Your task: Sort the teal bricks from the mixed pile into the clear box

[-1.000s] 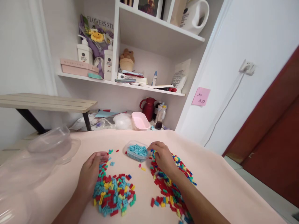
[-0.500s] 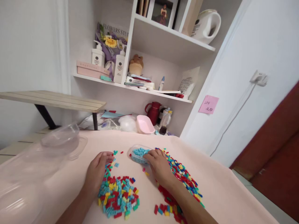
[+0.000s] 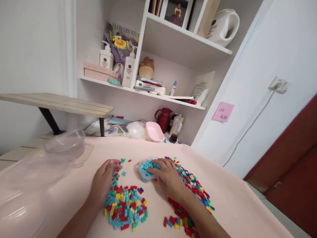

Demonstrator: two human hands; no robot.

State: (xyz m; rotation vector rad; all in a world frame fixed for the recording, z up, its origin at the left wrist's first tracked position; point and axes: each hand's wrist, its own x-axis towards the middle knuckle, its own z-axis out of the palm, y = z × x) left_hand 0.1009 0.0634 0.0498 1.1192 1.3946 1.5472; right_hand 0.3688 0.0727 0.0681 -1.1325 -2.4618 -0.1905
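Note:
My right hand (image 3: 169,177) reaches over a small clear plastic tub (image 3: 146,179) filled with light-blue toy building bricks (image 3: 145,167). Its thumb and fingers are spread across the bricks at the tub's right side; the far fingertips are partly hidden. My left hand (image 3: 105,173) rests on its edge at the left, loosely open, its fingers extended beside a few small bricks. Near its wrist lies a pile of mixed bricks (image 3: 126,206) in blue, red, yellow and green. Another mixed pile (image 3: 194,183) spreads beyond and under my right forearm.
Clear plastic containers (image 3: 65,147) stand on the left of the pink-covered table (image 3: 237,198). Behind the table are a pink basin (image 3: 155,132), a red jug (image 3: 163,119) and bottles (image 3: 176,127). A wooden stand (image 3: 61,105) rises at the back left, beside the shelves.
My right hand has moved from the right pile's edge onto the tub, and its thumb now lies over the blue bricks. The tub has turned. My left hand stays beside its pile.

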